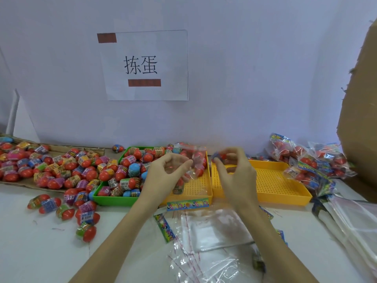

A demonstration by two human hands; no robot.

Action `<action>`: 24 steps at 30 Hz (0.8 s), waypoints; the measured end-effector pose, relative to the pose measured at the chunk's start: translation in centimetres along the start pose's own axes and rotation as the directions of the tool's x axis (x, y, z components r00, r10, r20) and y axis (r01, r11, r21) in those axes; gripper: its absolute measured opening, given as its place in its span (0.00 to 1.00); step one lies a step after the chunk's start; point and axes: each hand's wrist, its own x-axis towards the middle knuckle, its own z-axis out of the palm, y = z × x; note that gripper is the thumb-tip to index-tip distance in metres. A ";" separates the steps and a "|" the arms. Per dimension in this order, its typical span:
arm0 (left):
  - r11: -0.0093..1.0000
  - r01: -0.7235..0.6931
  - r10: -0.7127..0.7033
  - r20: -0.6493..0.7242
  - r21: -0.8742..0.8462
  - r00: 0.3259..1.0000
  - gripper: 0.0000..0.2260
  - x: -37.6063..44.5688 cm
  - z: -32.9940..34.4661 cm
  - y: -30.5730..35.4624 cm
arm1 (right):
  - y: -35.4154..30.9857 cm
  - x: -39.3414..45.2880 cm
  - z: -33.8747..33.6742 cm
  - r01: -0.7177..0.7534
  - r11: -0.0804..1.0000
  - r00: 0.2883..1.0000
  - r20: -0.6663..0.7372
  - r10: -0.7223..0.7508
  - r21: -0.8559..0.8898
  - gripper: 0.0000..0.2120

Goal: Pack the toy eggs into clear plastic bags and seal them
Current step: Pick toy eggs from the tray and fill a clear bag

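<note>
Holding clear bag point(191, 160) open, left hand point(163, 172) pinches its mouth; right hand point(234, 168) grips egg point(219, 156), ready for dropping in.

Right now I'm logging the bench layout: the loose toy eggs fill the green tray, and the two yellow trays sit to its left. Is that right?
Not quite. The head view shows the loose toy eggs filling the green tray, but the two yellow trays sit to its right, not its left. What lies to its left is a cardboard sheet heaped with more eggs.
</note>
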 end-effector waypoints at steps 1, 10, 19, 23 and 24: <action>1.000 -0.006 0.006 0.006 0.023 1.000 0.08 -0.1 0.2 0.1 | -0.5 0.1 -0.4 -0.024 0.996 0.998 -0.048 0.028 0.084 0.12; 0.992 -0.113 0.107 0.093 0.058 0.990 0.12 -0.8 1.3 0.3 | -3.2 -0.5 -1.2 0.021 0.961 0.990 0.130 -0.058 0.276 0.14; 0.989 -0.133 0.128 0.081 0.059 0.989 0.13 -1.1 1.4 0.5 | -2.1 -0.9 -1.4 0.257 0.963 0.932 0.285 -0.224 -0.085 0.14; 0.995 -0.101 0.096 0.128 0.028 0.987 0.16 -1.3 1.5 1.0 | -2.0 -1.3 -1.4 0.304 0.940 0.921 0.301 -0.249 -0.154 0.10; 0.995 -0.102 0.099 0.131 0.018 0.986 0.13 -1.4 1.6 1.0 | -2.1 -1.4 -1.4 0.319 0.934 0.917 0.304 -0.260 -0.163 0.10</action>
